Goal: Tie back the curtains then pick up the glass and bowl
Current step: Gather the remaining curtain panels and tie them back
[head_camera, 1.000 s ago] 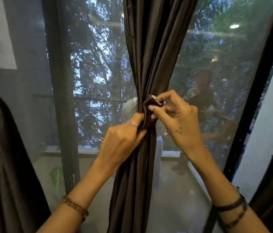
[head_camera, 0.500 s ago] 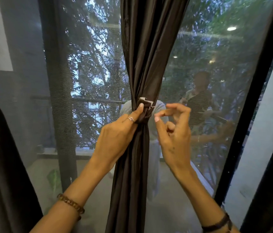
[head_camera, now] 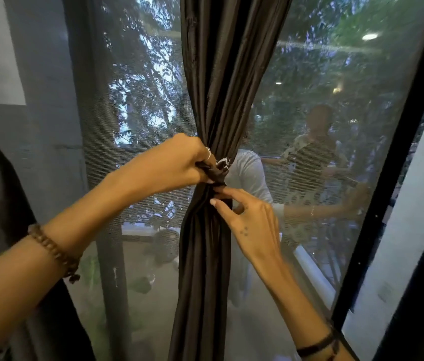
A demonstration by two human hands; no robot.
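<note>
A dark brown curtain [head_camera: 221,74] hangs in the middle of the window, gathered into a narrow waist. A brown tie-back strip [head_camera: 214,173] with a frayed white end wraps that waist. My left hand [head_camera: 177,165] grips the strip's end at the left of the gather. My right hand [head_camera: 247,220] is just below and to the right, its thumb and forefinger pinching the gathered curtain under the strip. A second dark curtain [head_camera: 2,204] hangs at the far left. No glass or bowl is in view.
A mesh screen [head_camera: 140,126] covers the window, with trees and a balcony floor behind it. A black window frame [head_camera: 398,152] slants down the right side, beside a white wall [head_camera: 414,230]. Reflections of people show in the pane.
My left hand has closed on the strip's end and pulled it left. My right hand has dropped from beside the knot and now pinches the curtain under it. The view has moved closer.
</note>
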